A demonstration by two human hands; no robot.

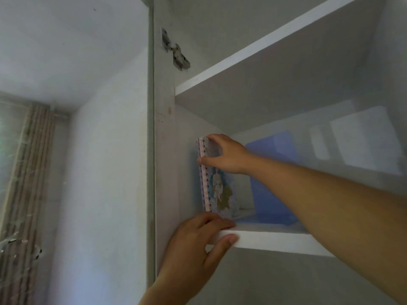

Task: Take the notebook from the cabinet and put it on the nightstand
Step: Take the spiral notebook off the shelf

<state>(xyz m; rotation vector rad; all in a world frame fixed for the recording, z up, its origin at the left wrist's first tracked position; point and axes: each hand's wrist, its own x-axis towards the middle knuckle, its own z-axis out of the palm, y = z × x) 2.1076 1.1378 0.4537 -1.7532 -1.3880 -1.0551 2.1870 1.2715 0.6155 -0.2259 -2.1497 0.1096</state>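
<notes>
A spiral-bound notebook (220, 190) with a pink wire spine and a pale illustrated cover stands upright on a white cabinet shelf (275, 239), close to the cabinet's left wall. My right hand (224, 154) grips the notebook's top, fingers over the upper edge and thumb on the spine. My left hand (198, 241) holds the shelf's front edge just below the notebook, fingers on top of the board and thumb under it. The nightstand is not in view.
A blue box (273, 179) stands on the same shelf just right of the notebook. Another white shelf (253, 47) lies above. A metal door hinge (176, 51) sits on the cabinet's left wall. At far left hang curtains (24, 183) by a window.
</notes>
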